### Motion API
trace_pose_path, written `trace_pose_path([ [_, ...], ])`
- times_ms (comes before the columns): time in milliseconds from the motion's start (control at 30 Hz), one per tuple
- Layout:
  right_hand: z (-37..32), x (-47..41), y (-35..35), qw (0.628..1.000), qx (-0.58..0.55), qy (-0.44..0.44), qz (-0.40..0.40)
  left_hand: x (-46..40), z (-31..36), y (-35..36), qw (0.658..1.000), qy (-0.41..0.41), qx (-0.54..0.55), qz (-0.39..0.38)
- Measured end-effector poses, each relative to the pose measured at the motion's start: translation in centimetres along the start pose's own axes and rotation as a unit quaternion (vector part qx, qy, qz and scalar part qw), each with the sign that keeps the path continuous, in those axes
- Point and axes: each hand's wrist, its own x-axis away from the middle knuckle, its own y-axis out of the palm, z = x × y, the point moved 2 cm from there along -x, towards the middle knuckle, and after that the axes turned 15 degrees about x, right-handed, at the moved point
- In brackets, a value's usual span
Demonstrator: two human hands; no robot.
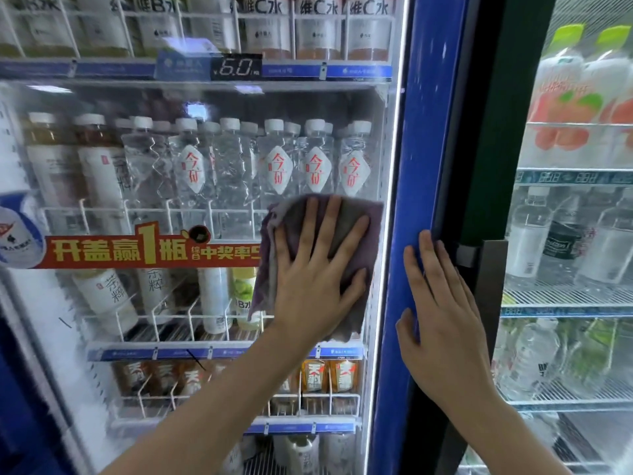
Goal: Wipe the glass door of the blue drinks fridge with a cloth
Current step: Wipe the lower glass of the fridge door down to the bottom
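The blue drinks fridge fills the left and middle of the head view, its glass door (164, 186) closed over shelves of bottles. A purple-grey cloth (368, 234) lies flat against the glass near the door's right side. My left hand (318, 269) presses on the cloth with straight, spread fingers. My right hand (442, 310) rests flat on the blue door frame (424, 132), fingertips at its right edge.
A red promotional sticker (137, 250) crosses the glass left of the cloth. A price tag (236, 67) reads 6.0 on the upper shelf. A second fridge (575, 234) with a dark frame stands directly to the right.
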Motion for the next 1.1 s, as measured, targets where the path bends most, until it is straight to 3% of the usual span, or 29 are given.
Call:
trace_pose_path([
  [200,0.1,0.0,-0.1,1.0,-0.027,-0.002,0.007,-5.1,2.1,-0.5,0.999,-0.009,0.008,0.044],
  [567,0.0,0.3,-0.2,0.999,-0.044,0.0,0.029,4.7,3.5,3.5,0.999,-0.036,0.018,-0.014],
  [800,-3.7,2.2,0.1,0.988,-0.074,0.031,0.13,7.4,0.5,0.3,0.998,0.01,0.054,-0.033],
  [1100,-9.8,2.8,4.6,0.978,-0.182,0.048,0.088,9.7,-1.7,-1.2,0.996,0.034,0.077,-0.039],
])
